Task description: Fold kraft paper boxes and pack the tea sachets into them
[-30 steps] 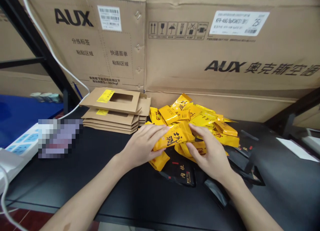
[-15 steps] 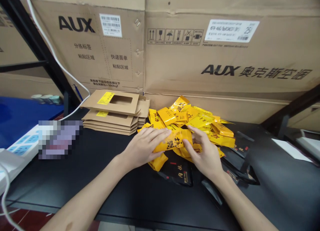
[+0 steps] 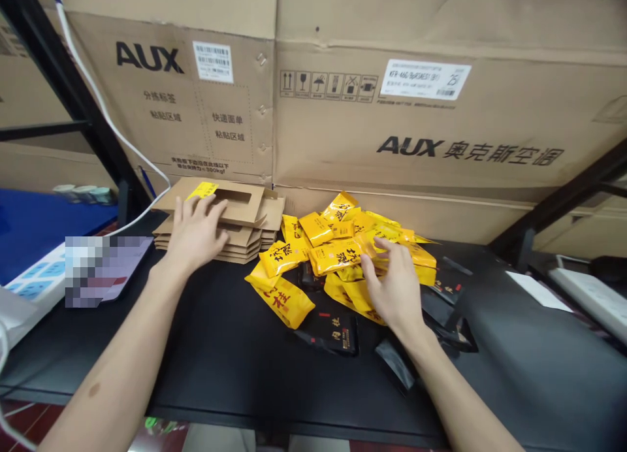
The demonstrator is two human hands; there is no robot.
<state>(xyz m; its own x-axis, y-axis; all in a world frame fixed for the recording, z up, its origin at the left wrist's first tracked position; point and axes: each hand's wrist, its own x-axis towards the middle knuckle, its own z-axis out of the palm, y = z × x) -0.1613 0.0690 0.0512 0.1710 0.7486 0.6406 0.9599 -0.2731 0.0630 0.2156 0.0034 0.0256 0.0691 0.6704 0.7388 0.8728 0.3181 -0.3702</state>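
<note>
My left hand (image 3: 198, 233) is at the front of a stack of flat brown cardboard sleeves (image 3: 238, 207). Its spread fingers reach over the top sleeve, which has a cut-out window and a yellow label; firm contact cannot be made out. My right hand (image 3: 396, 285) is at the pile of yellow foil packets (image 3: 316, 228), thumb and forefinger at the right end of one yellow packet (image 3: 337, 256) with dark lettering. Its other fingers are mostly hidden. Another yellow packet (image 3: 283, 298) lies in front, beside a black packet (image 3: 337, 331).
Large cartons (image 3: 333, 125) stand along the back of the black table (image 3: 235, 360). At left are a white power strip (image 3: 36, 282), a white cable (image 3: 115, 129) and a partly blurred flat purple item (image 3: 130, 262). More black packets (image 3: 453, 331) and white paper (image 3: 536, 290) lie right.
My left hand has let go of the yellow packet and moved left to the cardboard sleeves. My right hand stays at the packet's right end. The view has shifted slightly.
</note>
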